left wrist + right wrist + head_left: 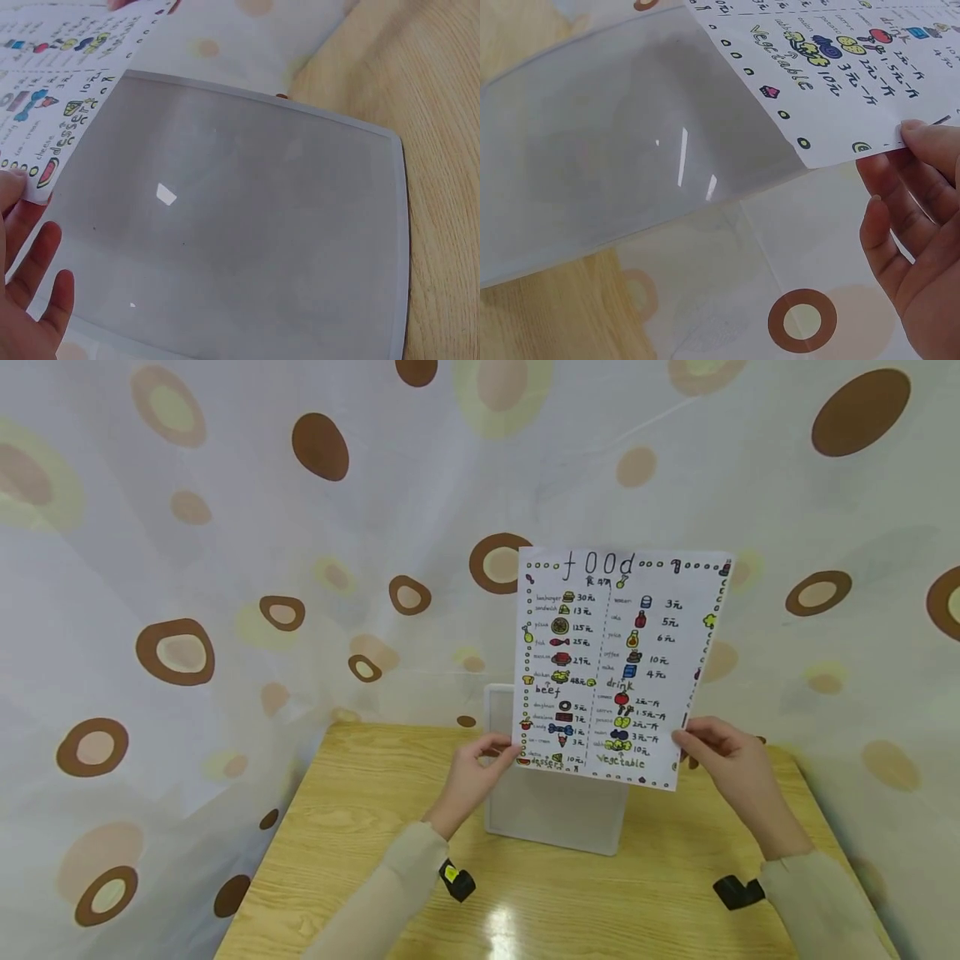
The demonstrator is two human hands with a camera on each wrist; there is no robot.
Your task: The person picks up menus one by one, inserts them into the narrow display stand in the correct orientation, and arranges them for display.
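I hold a hand-drawn menu sheet (615, 668) headed "food" upright above the table. My left hand (491, 760) pinches its lower left corner, and my right hand (697, 745) pinches its lower right edge. Under the sheet a translucent white plastic sleeve (555, 814) lies on the wooden table (360, 827). The left wrist view shows the sheet's corner (52, 82) over the sleeve (240, 225), with my left hand (26, 232) at that corner. In the right wrist view my right hand (911, 172) grips the sheet (832, 67) beside the sleeve (615, 150).
A white curtain with brown and yellow spots (225, 568) hangs around the table on the left, back and right. Black wrist cameras (456, 881) (738, 891) sit on both sleeves. The table's left edge runs diagonally at the lower left.
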